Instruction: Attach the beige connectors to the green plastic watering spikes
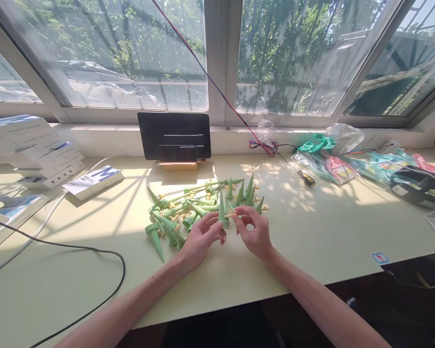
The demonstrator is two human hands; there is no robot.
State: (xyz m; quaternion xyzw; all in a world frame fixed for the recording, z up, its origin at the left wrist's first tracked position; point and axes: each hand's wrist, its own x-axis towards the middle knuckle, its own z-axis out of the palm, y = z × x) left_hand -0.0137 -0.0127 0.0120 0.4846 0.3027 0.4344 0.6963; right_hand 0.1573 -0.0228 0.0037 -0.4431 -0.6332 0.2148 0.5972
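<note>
My left hand (205, 233) grips a green plant watering spike (222, 211) near its wide collar, its point upward. Close to that collar, my right hand (253, 231) pinches a small pale yellow piece (230, 215), which looks like a valve. Whether the piece is fitted into the collar or only touches it I cannot tell. Behind and left of my hands lies a loose pile of green watering spikes (168, 223), many with yellow valves. Several more spikes (250, 192) stand point up just behind my right hand.
A tablet (174, 128) and a phone (177, 153) lean on a stand at the back. White boxes (94, 181) are at the left, near a black cable (105, 251). A yellow-black tool (306, 178), bagged items (339, 169) and a black case (420, 186) lie right.
</note>
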